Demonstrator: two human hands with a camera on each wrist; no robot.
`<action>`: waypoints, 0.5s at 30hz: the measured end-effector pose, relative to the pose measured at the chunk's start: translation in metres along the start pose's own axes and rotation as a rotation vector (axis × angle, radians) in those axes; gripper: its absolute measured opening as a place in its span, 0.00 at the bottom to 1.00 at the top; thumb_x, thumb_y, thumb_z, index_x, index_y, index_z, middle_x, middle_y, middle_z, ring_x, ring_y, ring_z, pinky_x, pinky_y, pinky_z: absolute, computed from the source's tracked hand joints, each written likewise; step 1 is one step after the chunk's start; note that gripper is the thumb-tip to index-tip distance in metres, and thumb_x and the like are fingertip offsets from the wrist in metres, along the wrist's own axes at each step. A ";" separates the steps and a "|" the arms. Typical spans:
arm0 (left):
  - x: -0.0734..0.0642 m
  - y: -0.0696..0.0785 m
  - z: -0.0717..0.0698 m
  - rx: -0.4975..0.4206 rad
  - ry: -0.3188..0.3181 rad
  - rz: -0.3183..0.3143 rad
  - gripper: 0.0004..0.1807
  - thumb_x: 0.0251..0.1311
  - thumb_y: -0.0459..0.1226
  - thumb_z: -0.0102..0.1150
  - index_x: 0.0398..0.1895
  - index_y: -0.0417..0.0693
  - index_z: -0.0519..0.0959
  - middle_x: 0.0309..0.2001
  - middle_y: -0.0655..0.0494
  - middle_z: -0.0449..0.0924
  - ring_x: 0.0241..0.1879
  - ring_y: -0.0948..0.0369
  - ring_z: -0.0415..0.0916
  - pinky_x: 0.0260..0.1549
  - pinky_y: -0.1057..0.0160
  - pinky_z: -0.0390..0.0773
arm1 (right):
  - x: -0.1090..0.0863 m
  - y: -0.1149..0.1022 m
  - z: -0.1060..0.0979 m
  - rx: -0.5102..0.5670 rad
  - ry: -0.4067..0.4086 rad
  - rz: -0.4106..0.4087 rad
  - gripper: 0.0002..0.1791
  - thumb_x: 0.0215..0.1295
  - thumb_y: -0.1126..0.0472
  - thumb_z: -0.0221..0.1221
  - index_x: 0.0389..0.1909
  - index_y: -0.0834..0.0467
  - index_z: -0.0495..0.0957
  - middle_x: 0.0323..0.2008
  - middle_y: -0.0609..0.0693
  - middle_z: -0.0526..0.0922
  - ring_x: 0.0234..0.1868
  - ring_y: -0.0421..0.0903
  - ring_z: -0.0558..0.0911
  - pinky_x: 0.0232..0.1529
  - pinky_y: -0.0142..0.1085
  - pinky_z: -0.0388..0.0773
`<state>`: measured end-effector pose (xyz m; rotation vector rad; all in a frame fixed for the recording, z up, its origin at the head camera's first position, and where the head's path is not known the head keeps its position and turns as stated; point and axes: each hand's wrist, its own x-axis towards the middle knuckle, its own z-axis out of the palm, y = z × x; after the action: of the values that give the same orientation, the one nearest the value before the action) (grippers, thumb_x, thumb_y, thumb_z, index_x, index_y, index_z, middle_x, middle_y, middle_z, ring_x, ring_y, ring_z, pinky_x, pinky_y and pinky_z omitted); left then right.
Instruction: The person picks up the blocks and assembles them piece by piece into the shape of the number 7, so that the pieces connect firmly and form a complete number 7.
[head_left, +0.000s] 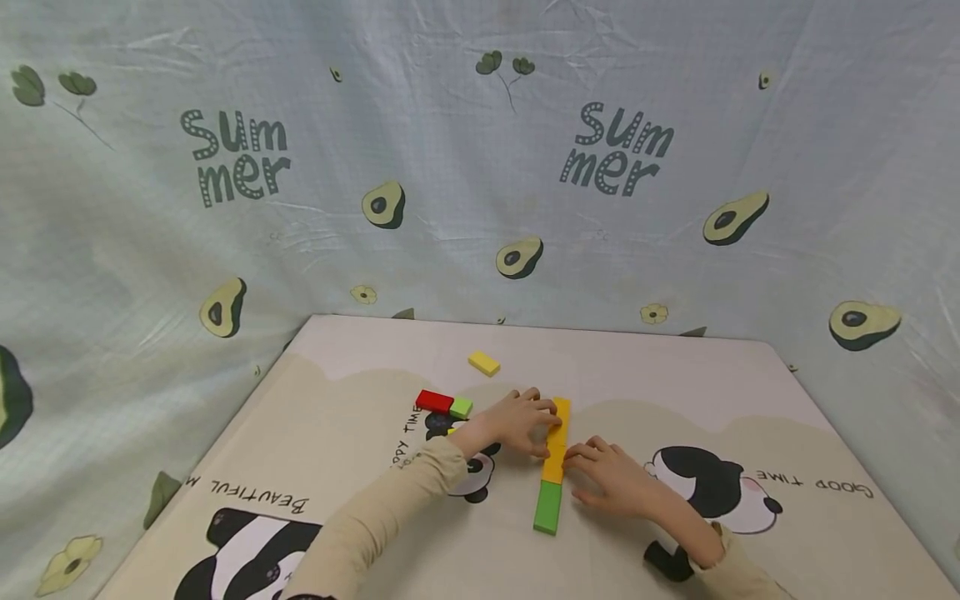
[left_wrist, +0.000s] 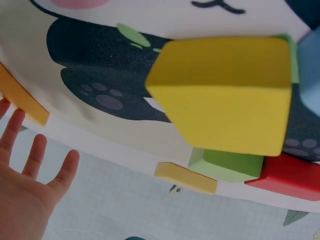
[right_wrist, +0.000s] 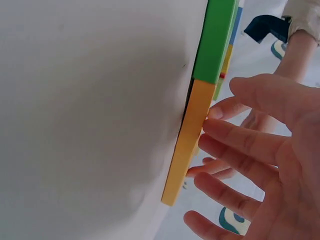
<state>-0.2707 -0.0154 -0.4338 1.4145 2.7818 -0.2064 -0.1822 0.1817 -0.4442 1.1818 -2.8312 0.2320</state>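
Observation:
A straight row of blocks lies on the table, with orange blocks (head_left: 556, 454) at the far part and a green block (head_left: 548, 507) at the near end. On the row's left side my left hand (head_left: 517, 422) touches the far orange part with its fingertips. Its fingers look spread in the left wrist view, beside the orange block (left_wrist: 25, 100). From the right, my right hand (head_left: 617, 479) has its fingertips at the near orange part, close to the green block. The right wrist view shows the fingers loosely extended along the orange side (right_wrist: 190, 145), not wrapped around it.
Left of the row lie a red block (head_left: 434, 402) and a light green block (head_left: 461, 407); a yellow block (head_left: 484, 363) lies farther back. A larger yellow block (left_wrist: 220, 100) and a blue block (left_wrist: 310, 72) show in the left wrist view. A printed curtain (head_left: 450, 167) hangs behind the table.

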 end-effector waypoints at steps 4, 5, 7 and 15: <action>-0.001 0.000 0.000 0.003 -0.006 -0.003 0.29 0.51 0.60 0.52 0.57 0.64 0.69 0.57 0.65 0.67 0.52 0.62 0.61 0.45 0.63 0.66 | 0.004 0.004 0.000 -0.009 -0.024 0.029 0.18 0.55 0.52 0.58 0.47 0.54 0.74 0.49 0.47 0.75 0.45 0.45 0.69 0.40 0.43 0.71; -0.002 0.000 0.001 0.003 -0.005 -0.002 0.29 0.51 0.60 0.52 0.57 0.64 0.69 0.57 0.65 0.67 0.52 0.62 0.61 0.45 0.63 0.66 | 0.005 0.005 0.000 -0.014 -0.028 0.032 0.19 0.55 0.52 0.58 0.48 0.54 0.74 0.50 0.48 0.75 0.46 0.46 0.69 0.40 0.43 0.71; -0.001 0.000 0.001 0.003 -0.004 -0.001 0.30 0.50 0.60 0.52 0.57 0.64 0.69 0.57 0.65 0.67 0.52 0.62 0.61 0.45 0.62 0.66 | 0.007 0.007 0.000 -0.020 -0.032 0.035 0.20 0.56 0.52 0.57 0.49 0.54 0.73 0.52 0.48 0.74 0.46 0.46 0.69 0.40 0.43 0.71; 0.000 -0.001 -0.001 -0.017 -0.005 0.000 0.30 0.50 0.59 0.53 0.57 0.63 0.69 0.57 0.64 0.67 0.53 0.61 0.61 0.47 0.61 0.67 | 0.012 0.012 -0.001 -0.037 -0.030 0.020 0.23 0.56 0.51 0.57 0.52 0.55 0.73 0.54 0.50 0.74 0.46 0.47 0.69 0.41 0.44 0.71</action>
<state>-0.2712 -0.0161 -0.4331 1.4092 2.7727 -0.1858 -0.1998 0.1819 -0.4433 1.1598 -2.8611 0.1639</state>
